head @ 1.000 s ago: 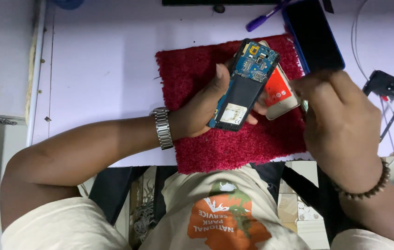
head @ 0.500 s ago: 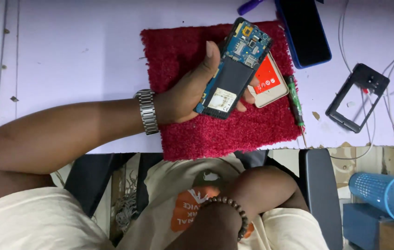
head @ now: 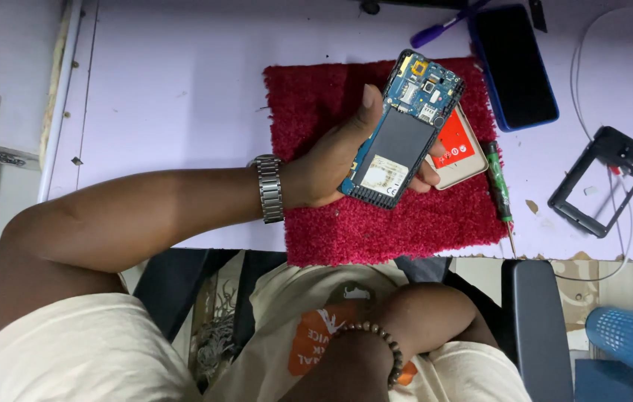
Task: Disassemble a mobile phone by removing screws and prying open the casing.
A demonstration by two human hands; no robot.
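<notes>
While the left hand (head: pixel 331 160) grips an opened phone (head: pixel 402 130) above a red mat (head: pixel 316 97), a green screwdriver (head: pixel 499 186) lies just beyond its fingertips; right hand hidden, state indeterminable.

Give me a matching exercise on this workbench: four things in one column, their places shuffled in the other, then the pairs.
Things:
1. opened phone
2. green screwdriver
3. black phone frame
4. dark phone with blue edge

Places:
A. on the bare table, right of the mat
B. held in the left hand
C. along the right edge of the red mat
D. screen up at the mat's top right corner

Pairs: 1-B, 2-C, 3-A, 4-D
</notes>
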